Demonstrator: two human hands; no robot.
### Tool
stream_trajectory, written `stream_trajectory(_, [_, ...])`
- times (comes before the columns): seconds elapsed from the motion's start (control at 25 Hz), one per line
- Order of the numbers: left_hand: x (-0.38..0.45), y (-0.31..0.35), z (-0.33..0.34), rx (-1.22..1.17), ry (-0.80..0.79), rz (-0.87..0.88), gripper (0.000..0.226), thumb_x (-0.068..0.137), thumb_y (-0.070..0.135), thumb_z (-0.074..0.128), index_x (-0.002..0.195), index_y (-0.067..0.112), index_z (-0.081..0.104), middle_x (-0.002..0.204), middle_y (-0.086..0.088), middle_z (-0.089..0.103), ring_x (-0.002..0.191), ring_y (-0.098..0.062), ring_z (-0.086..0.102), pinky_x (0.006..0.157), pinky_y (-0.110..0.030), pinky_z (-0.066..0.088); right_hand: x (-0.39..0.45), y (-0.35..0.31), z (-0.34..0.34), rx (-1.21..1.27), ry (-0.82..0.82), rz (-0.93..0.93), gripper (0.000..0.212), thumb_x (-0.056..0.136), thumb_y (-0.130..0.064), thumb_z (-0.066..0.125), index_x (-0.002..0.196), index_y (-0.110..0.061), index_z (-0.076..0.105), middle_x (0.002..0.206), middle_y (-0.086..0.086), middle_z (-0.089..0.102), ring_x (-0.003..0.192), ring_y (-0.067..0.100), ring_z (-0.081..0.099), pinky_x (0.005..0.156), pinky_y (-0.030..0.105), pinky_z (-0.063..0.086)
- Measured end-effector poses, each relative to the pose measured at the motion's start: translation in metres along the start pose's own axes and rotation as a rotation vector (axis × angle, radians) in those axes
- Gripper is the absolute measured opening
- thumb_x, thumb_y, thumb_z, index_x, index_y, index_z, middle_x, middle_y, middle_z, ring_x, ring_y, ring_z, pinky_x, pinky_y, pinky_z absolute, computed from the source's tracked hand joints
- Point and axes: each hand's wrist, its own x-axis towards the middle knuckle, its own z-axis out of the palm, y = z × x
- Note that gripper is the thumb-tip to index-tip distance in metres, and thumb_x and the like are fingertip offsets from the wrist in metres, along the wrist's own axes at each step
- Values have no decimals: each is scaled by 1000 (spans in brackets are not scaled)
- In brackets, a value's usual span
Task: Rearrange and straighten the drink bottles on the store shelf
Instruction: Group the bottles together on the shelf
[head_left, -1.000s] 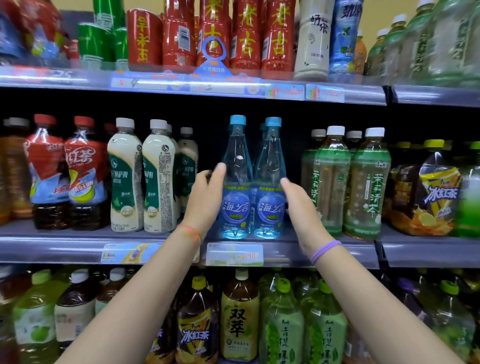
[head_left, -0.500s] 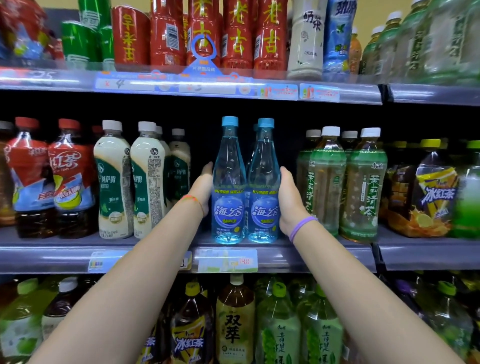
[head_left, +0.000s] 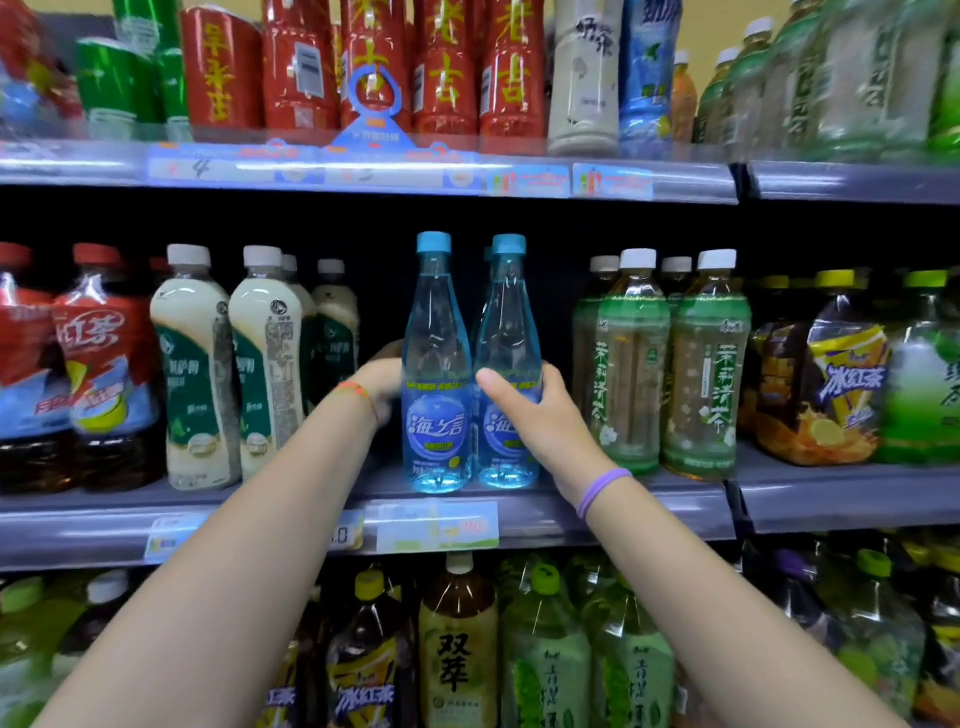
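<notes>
Both hands (head_left: 537, 415) grip two upright blue bottles (head_left: 436, 364) on the shelf (head_left: 649, 512).

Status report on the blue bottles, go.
Left hand grips left blue bottle. Right hand grips right blue bottle, thumb across front. Both upright on middle shelf. Nothing in the way.

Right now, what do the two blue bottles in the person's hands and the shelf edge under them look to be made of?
Left blue bottle and right blue bottle: likely clear blue-tinted plastic, glossy; the dark shelf back shows through, caps matte plastic. Shelf edge: grey, smooth with soft glare, probably painted metal or plastic strip; cannot tell which.
</notes>
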Motion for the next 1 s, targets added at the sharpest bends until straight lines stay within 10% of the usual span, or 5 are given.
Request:
stream_trajectory(0.16, [-20,-2,-11,-126,-91,-46,59,66,42,78,116,12,67,123,-15,67,117,-35,61,109,-46,43,0,4,4,13,1,6,94,72,-68,72,147,-26,35,134,-11,57,122,13,55,99,32,44])
stream_trajectory(0.32, [-52,1,-8,-141,34,21,73,78,78,52,131,27,59,124,2,69,115,-19,64,99,-40,47,-2,1,2,-10,-36,14,89,72,-63,76,144,-26,37,130,-11,60,119,11,58,89,27,46])
stream_trajectory(0.52, [-68,-25,1,260,60,308,121,57,53,90,153,29,21,138,15,54,123,0,55,108,-31,43,-4,-4,0,-84,-75,-1,90,72,-56,80,143,-24,36,129,-11,58,114,8,57,89,26,45])
stream_trajectory(0.88, [-61,-23,0,356,79,258,88,67,50,86,136,23,38,131,10,56,123,-9,54,100,-25,44,1,-6,2,-195,-88,83,113,77,-63,71,158,-19,5,159,3,29,142,23,35,106,33,33])
stream_trajectory(1.0, [-67,-21,2,434,149,293,108,68,61,79,152,23,24,151,5,43,137,-12,42,113,-33,36,-8,-7,5,-213,-3,10,106,81,-62,68,157,-18,9,160,3,27,144,21,31,110,32,29])
